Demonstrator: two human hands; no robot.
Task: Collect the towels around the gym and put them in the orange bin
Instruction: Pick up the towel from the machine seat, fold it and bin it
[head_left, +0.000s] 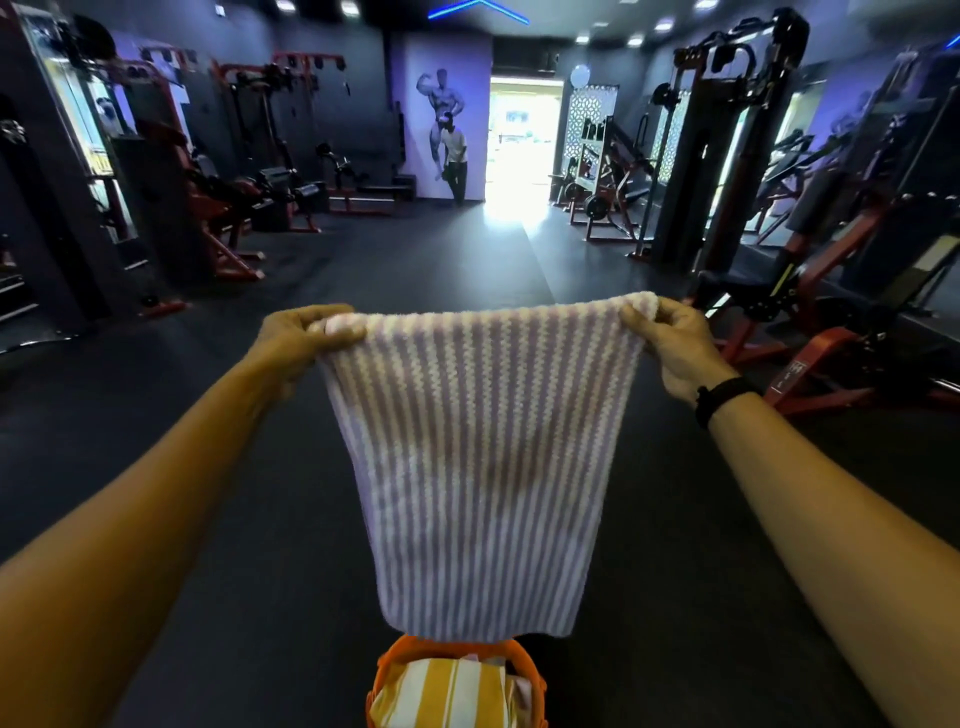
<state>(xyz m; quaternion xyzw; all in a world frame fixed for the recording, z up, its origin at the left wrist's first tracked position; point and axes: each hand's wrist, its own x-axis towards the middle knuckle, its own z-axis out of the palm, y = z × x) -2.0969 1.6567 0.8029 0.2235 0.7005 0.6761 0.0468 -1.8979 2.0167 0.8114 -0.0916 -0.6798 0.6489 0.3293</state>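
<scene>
A purple-and-white striped towel (472, 467) hangs spread out in front of me. My left hand (304, 338) pinches its top left corner and my right hand (670, 343) pinches its top right corner. The towel's bottom edge hangs just above the orange bin (389, 667) on the floor at the bottom centre. A yellow-and-white striped towel (441, 693) lies inside the bin.
Dark rubber floor (260, 415) stretches ahead down a wide aisle. Red-and-black weight machines (208, 208) line the left side, and more machines (831, 291) stand close on the right. A person (456, 161) stands far off by the bright doorway (522, 140).
</scene>
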